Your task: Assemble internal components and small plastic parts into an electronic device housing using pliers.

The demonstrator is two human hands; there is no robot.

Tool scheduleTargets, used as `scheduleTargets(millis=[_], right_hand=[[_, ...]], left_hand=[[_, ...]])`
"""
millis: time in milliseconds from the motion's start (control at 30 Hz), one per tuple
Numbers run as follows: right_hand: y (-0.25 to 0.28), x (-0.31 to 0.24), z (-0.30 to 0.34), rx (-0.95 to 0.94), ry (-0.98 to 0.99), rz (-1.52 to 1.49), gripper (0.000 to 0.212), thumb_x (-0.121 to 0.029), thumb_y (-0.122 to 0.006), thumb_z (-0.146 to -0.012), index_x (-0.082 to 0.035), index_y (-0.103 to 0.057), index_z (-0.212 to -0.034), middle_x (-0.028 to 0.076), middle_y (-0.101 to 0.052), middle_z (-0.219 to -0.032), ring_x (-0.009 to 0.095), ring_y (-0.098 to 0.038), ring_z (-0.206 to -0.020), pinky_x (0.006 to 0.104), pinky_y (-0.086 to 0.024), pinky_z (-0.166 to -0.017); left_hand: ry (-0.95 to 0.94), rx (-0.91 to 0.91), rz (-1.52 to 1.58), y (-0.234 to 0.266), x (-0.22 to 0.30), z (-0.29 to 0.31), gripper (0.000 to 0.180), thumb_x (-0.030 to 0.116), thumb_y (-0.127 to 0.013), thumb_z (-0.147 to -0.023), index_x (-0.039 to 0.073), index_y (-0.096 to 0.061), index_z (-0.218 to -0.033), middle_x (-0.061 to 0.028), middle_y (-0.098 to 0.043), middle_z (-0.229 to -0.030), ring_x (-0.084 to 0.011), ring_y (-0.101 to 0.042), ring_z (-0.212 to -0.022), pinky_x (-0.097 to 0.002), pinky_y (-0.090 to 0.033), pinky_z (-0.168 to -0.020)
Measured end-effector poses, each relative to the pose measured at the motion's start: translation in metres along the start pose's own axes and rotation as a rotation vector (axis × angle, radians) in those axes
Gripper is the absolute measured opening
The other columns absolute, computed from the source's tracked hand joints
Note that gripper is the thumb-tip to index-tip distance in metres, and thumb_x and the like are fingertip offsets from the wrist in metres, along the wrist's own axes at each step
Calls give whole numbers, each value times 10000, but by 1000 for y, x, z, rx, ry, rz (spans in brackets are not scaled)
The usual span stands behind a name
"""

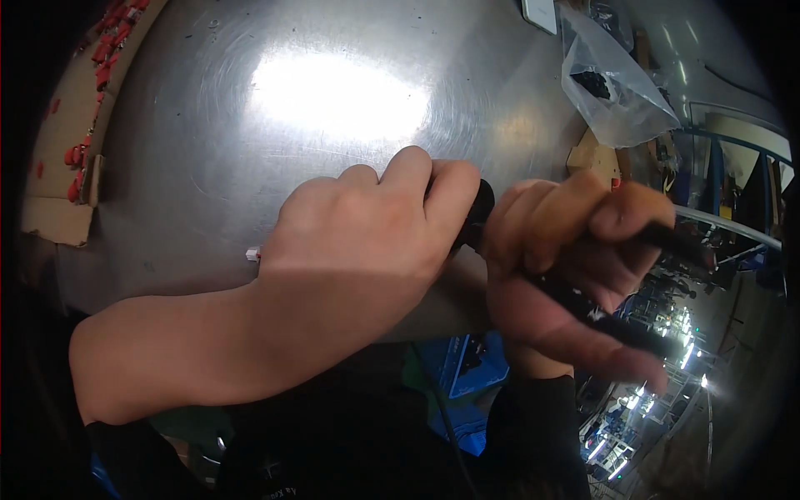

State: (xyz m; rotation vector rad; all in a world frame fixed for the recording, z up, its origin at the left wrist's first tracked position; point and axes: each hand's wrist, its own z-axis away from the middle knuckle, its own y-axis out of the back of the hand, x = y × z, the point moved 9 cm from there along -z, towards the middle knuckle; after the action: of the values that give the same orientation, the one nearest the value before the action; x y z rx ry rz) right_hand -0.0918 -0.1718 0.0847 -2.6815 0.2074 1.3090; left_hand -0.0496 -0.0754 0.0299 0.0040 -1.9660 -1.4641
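My left hand (358, 221) is closed in a fist over the steel table. A dark rounded piece (482, 208) shows beside its thumb and forefinger, between the two hands; how much of it lies inside the fist is hidden. A small white connector (253, 254) pokes out at the fist's left side. My right hand (575, 258), close by on the right and partly blurred, has its fingers curled round a black two-handled tool (575, 302) that looks like pliers. The handles stand apart and point to the right. Whether the tool joins the dark piece cannot be made out.
Across the shiny metal table (192, 158), a cardboard tray (62, 158) with several red parts sits at the left. A clear plastic bag (617, 92) with black bits and a pale flat device (540, 12) lie at the upper right. Below the table edge is a blue bin (454, 375).
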Motion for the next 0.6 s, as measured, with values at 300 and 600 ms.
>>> scheduleTargets(millis=[300, 600], right_hand=[[16, 19, 1, 177, -288, -67, 1093, -1032, -464, -682, -50, -482, -1163, 51, -496, -698, 142, -452, -495, 271, -412, -452], [48, 22, -12, 131, -251, -433, 1008, -914, -585, -771, -46, -474, -1271, 81, -508, -886, 167, -539, -607, 297, -452, -526]], left_hand=[[-26, 30, -112, -2, 9, 0, 477, 254, -860, -743, 123, -553, -1084, -69, -567, -932, -243, -645, -728, -381, -520, -599], [21, -58, 105, 0, -6, -7, 496, 321, -846, -815, 64, -563, -1131, -118, -620, -949, -353, -669, -755, -449, -524, -618]])
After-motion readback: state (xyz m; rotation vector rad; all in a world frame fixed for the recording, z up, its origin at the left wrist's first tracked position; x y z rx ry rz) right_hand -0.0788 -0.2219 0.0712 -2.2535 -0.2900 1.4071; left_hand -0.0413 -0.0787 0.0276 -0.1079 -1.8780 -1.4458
